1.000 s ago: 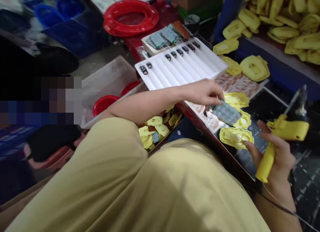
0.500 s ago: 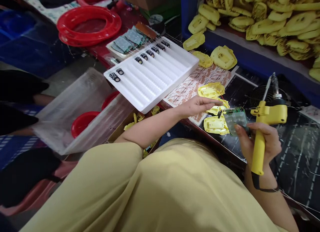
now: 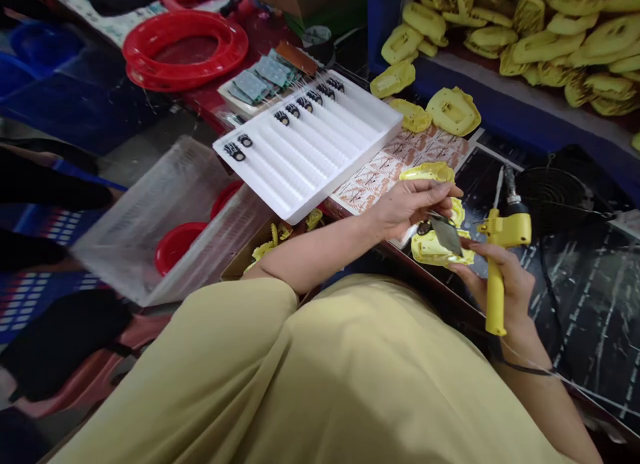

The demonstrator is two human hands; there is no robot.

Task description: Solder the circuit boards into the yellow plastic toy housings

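Note:
Over the bench edge, a small circuit board [image 3: 447, 235] is held tilted between my two hands. My left hand [image 3: 407, 207] has its fingers closed at the board's upper edge, where a small dark round part hangs. With its thumb and fingertips my right hand [image 3: 510, 277] touches the board's lower right, while the palm keeps hold of a yellow soldering gun [image 3: 507, 231], tip pointing up. Beneath the hands lie yellow plastic shells, one nearest me [image 3: 425, 251] and another farther back [image 3: 427, 171]; the one between them is partly covered.
A white ribbed tray [image 3: 300, 177] holding several small black parts lies left of the shells. Behind it are stacked circuit boards [image 3: 255, 84] and red rings [image 3: 150, 71]. A blue bin [image 3: 425, 94] of yellow shells borders the back; a clear crate [image 3: 135, 204] stands lower left.
The board has tilted and moved left and slightly down. My left hand has turned, its fingers curling onto the board. My right hand has shifted left with the soldering gun.

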